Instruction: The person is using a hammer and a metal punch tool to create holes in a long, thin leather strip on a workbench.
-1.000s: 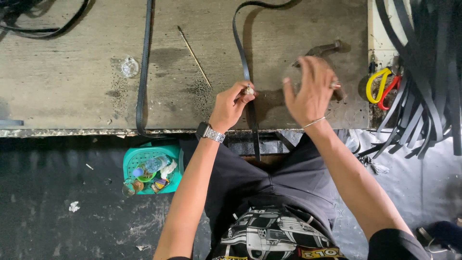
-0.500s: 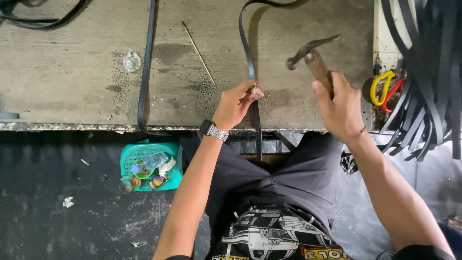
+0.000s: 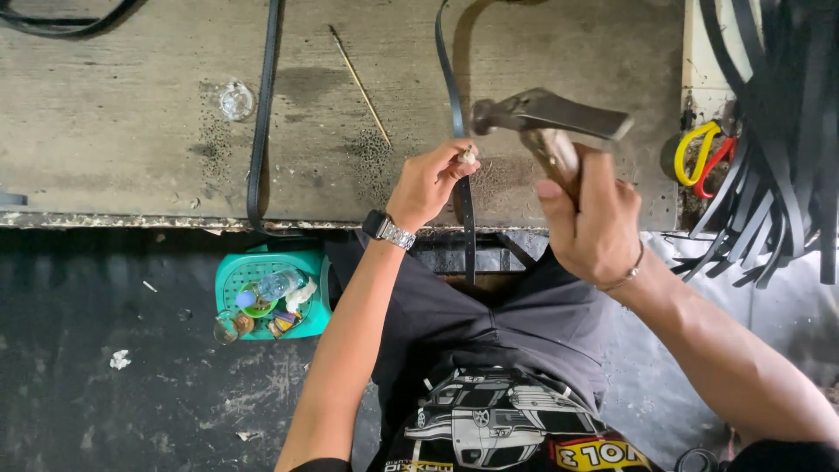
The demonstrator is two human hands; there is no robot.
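Around our work we list: a second dark strap (image 3: 260,114) draped over the bench edge at left, a thin stick (image 3: 359,85), a small clear round item (image 3: 236,100), a bundle of black straps (image 3: 778,149) hanging at right beside yellow and red loops (image 3: 703,157), and a teal basket (image 3: 275,293) of small oddments on the dark floor. Our right hand (image 3: 594,227) is closed round the handle of a hammer (image 3: 551,118) raised above the bench. Our left hand (image 3: 428,183) pinches a small punch (image 3: 468,157) upright on the narrow black strap (image 3: 463,166), which runs across the worn, pitted grey bench (image 3: 131,157) and hangs over its near edge.
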